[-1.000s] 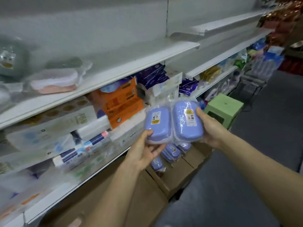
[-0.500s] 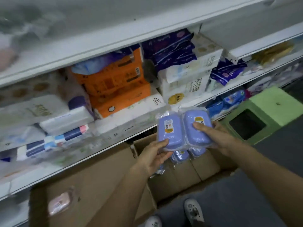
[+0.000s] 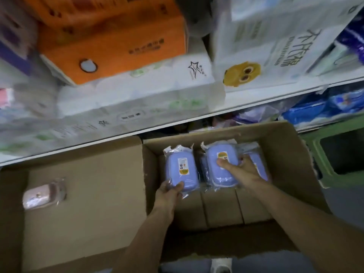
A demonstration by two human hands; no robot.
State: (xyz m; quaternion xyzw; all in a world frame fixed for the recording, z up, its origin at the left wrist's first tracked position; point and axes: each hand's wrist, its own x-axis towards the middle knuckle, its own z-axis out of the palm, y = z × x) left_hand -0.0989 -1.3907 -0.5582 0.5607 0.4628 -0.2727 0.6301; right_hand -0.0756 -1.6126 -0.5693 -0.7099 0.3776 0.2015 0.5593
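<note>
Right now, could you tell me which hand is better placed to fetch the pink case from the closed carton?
Probably left: the left hand sits nearer the pink case, while the right hand is farther, over the open box. Each grips a blue case, so it must set that down first.

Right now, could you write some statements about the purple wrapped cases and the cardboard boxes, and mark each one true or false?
1. The left hand grips a purple plastic-wrapped oval case by its near end. True.
2. The right hand is empty. False: it holds a second purple case.
3. Both purple cases are over the open brown cardboard box. True.
4. The pink wrapped case lies inside the open box. False: it lies on the closed cardboard box to the left.
</note>
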